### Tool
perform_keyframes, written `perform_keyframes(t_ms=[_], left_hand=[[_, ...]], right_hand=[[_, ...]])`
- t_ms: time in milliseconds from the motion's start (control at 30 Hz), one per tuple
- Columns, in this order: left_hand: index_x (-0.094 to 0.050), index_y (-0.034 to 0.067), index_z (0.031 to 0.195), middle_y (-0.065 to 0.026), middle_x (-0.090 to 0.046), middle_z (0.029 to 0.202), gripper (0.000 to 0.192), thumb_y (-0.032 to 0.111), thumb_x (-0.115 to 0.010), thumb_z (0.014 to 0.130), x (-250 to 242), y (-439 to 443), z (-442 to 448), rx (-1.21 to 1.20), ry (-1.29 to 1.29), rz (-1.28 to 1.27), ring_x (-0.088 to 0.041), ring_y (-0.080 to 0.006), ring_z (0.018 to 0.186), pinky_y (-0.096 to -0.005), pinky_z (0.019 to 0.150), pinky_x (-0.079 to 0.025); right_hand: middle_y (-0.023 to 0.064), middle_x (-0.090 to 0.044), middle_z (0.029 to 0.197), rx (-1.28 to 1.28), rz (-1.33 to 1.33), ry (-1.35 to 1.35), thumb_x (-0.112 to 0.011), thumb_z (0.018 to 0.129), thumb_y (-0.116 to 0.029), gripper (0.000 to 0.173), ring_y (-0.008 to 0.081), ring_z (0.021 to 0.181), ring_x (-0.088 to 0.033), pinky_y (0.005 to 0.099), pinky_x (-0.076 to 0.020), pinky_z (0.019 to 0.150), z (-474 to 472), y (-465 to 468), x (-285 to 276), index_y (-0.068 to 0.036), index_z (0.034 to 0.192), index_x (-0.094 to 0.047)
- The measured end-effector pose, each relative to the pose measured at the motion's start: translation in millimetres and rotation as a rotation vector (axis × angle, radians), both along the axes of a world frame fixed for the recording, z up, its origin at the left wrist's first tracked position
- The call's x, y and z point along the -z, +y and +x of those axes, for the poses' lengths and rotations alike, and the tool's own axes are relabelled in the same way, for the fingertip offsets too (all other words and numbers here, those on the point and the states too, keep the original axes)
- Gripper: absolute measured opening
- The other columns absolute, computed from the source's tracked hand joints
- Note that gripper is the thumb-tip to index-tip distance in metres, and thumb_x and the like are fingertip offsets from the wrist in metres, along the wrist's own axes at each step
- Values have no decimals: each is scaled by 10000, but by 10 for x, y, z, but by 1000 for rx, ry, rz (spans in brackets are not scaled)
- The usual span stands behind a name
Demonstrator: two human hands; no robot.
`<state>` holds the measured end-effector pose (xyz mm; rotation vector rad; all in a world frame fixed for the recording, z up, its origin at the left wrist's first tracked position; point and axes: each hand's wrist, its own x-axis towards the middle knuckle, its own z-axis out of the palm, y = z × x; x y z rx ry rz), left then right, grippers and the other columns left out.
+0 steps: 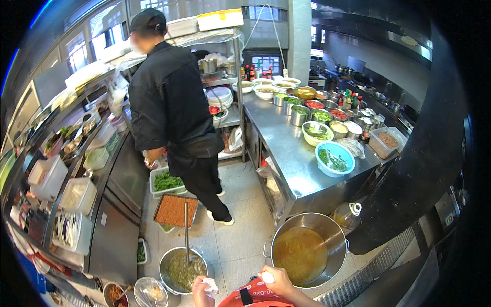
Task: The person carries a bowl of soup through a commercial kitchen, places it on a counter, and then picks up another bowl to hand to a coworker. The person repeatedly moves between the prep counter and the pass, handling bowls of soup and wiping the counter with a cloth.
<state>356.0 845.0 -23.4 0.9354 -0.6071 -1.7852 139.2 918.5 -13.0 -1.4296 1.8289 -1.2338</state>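
At the bottom of the view, my left hand (pixel 199 292) grips a crumpled white piece (pixel 210 285), perhaps tissue or cloth. My right hand (pixel 282 283) is closed on a smooth white rounded object (pixel 267 277); most of it is hidden by the fingers. Between the hands shows a red apron (pixel 251 293) with white writing. Left of my left hand stands a steel pot (pixel 164 264) of greenish liquid, with a long metal handle (pixel 187 230) rising from it. Beyond my right hand is a large two-handled stockpot (pixel 337 253), holding brownish liquid low inside.
A person in black (pixel 168 99) stands ahead in the aisle. On the floor beside them are a tray of reddish-brown food (pixel 176 210) and a tub of greens (pixel 167 181). A steel counter (pixel 276 126) with many bowls lies right; a metal drain grate (pixel 372 264) runs below.
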Motion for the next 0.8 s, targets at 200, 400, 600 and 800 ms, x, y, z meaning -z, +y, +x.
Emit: perform_keyframes(t_ms=[200, 400, 600, 800], left_hand=[[-527, 78, 943, 4, -548, 857, 113, 113, -516, 836, 475, -621, -286, 125, -321, -27, -524, -86, 756, -213, 601, -449], [-461, 17, 1147, -130, -518, 1094, 336, 19, -478, 811, 737, -1327, -775, 168, -349, 64, -540, -214, 936, -298, 793, -469], [-374, 30, 1246, -124, -522, 1094, 441, 56, -469, 815, 203, -2309, -1921, 570, -264, 77, -527, -218, 947, -300, 818, -447], [-381, 3, 1229, -120, -510, 1124, 429, 40, -463, 809, -799, -3020, -3044, 1022, -104, -208, -521, -206, 969, -301, 806, -436]], right_hand=[[95, -549, 600, 352, -89, -58, -632, 768, -135, 133, 175, 534, -548, 282, -419, 502, -274, -603, 103, -31, 747, -552], [46, -551, 608, 384, -262, -326, -569, 818, -101, 113, 112, 561, -548, 246, -429, 513, -925, -1734, 69, -23, 768, -503], [73, -500, 618, 267, -727, -241, -524, 854, -213, 217, 132, 551, -493, 249, -389, 511, -1488, -3160, -780, -26, 769, -454], [56, -427, 587, 336, -1128, -188, -512, 840, -399, 376, 141, 557, -430, 258, -359, 522, -1927, -4011, -1556, -47, 770, -401]])
